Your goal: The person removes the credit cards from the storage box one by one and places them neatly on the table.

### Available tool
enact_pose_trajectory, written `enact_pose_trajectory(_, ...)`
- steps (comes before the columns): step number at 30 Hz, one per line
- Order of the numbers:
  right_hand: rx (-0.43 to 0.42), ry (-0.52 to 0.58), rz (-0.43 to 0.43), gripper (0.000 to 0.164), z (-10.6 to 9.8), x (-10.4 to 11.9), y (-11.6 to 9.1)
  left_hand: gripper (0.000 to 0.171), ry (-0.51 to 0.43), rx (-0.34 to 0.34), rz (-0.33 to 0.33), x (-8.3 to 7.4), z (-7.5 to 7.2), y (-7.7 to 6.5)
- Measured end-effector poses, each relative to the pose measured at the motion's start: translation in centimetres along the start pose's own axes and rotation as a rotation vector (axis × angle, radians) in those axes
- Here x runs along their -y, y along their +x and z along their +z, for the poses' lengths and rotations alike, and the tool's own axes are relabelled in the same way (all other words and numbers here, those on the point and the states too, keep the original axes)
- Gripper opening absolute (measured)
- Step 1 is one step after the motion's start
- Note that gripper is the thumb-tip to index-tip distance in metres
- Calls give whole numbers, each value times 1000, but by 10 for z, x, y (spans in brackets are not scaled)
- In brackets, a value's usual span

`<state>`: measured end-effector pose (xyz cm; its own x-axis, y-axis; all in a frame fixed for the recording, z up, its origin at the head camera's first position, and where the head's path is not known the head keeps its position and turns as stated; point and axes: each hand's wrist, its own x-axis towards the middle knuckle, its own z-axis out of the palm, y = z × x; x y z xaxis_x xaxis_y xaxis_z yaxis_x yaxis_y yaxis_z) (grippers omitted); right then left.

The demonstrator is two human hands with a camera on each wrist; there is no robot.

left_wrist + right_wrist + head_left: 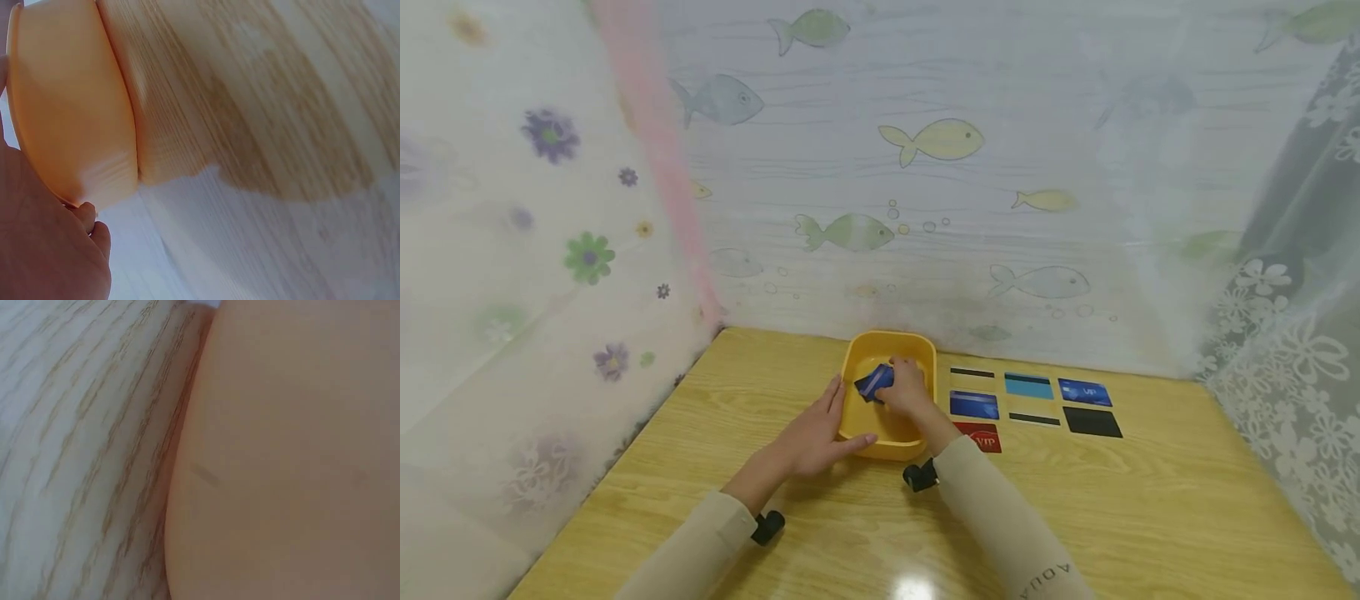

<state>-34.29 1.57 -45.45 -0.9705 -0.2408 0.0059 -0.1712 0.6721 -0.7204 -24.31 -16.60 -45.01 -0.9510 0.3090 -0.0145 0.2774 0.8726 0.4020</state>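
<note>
A yellow plastic basin (880,451) stands on the table near the back cloth. My left hand (811,437) holds it at the near left corner, thumb over the front rim and fingers along the left side. In the left wrist view, curled fingertips (87,219) press at the basin's rim (75,106). Reaching inside the basin, my right hand (908,390) pinches dark blue cards (876,382) with a pale stripe, fanned in a small bunch. Only the basin's outer wall (281,456) and the table show in the right wrist view; the hand is out of it.
Right of the basin, cards lie in rows: a blue card (974,405), a red VIP card (987,437) partly behind my forearm, a light blue card (1028,387), a blue VIP card (1085,392), a black card (1092,422). A fish-print cloth (865,283) hangs behind the table.
</note>
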Motion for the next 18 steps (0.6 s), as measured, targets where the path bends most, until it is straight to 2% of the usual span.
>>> enact_pose_trajectory(6, -6, -97, -2, 72, 2, -1, 0, 112, -1, -12, 14, 3, 2, 4)
enact_pose_trajectory(13, -3, -125, 81, 71, 6, -1, -3, 107, -13, -11, 10, 2, 2, 3)
enact_pose_trajectory(18, -17, -149, 107, 72, 8, -1, -4, 105, -13, -17, 6, 0, 2, 1)
